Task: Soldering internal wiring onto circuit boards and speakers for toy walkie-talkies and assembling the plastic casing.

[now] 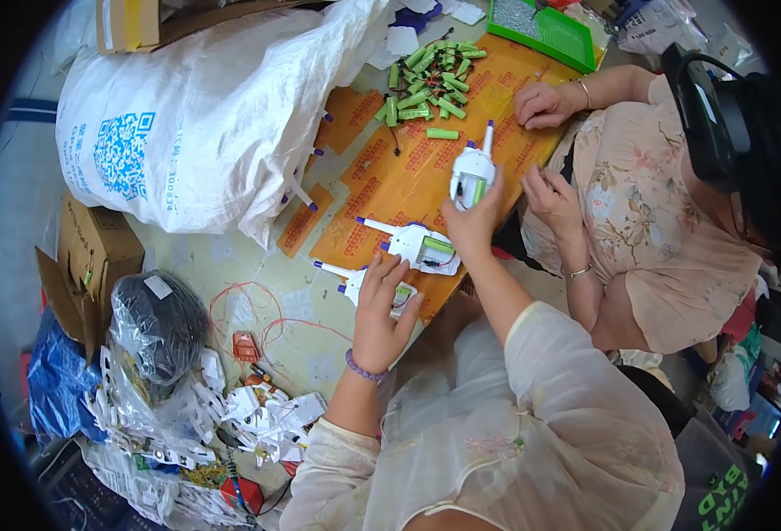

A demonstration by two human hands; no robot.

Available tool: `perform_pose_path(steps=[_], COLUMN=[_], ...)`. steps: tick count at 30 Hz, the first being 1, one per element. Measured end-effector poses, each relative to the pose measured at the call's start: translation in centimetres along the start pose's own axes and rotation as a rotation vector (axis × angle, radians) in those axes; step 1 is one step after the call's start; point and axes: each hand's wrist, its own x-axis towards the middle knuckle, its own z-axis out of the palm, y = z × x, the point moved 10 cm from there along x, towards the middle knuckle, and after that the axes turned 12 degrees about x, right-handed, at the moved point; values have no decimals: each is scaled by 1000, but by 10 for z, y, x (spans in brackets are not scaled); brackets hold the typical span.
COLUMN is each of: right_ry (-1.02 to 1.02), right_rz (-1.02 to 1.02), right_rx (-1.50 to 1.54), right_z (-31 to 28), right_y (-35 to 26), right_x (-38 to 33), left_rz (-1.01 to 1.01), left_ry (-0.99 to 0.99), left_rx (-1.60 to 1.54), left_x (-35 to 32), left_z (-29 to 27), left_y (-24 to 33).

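My right hand (pixel 476 221) grips the lower end of a white plastic housing (pixel 472 165) with blue-tipped prongs, a green cylindrical battery (pixel 479 191) inside it. My left hand (pixel 380 311), a purple beaded band at its wrist, rests with fingers stretched and thumb apart over another white housing (pixel 352 285), partly hiding it; green shows inside. Between my hands lies a third white housing (pixel 405 245) with its own green battery (pixel 437 245) and thin wires. A single green battery (pixel 442 134) lies beyond my right hand, near a heap of wired green batteries (pixel 429 81).
A big white woven sack (pixel 204 124) stands at the back left. To the right sits a co-worker (pixel 620 203), both hands near the orange-covered table (pixel 368 190). A green tray (pixel 541 34) is at the back. White plastic parts (pixel 271 416) and a red-handled tool (pixel 242 496) lie lower left.
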Motion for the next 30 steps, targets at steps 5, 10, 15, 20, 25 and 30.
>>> perform_pose_path(steps=[5,10,15,20,25,30], right_ry=[-281,-511,-702,-687,-783,-761], right_rz=[-74,-106,-82,-48,151,290], right_rx=[596,671,539,488,617,723], right_z=[-11,-10,-20,-17,-7,0], right_y=[-92,-122,-111,-134,-113,-89], right_x=[-38,-75,-73,-35,-33,-31], left_rz=[-357,-446,-426,-262,3,-26], left_ry=[-20,-304,-326,-230,234,353], left_rx=[-968,-1444,-1321,-909,162,317], left_x=[17,27,16,16,27,25], left_z=[27,49,56,40,-10,-16], left_y=[-22,4,-9,-6,14,14])
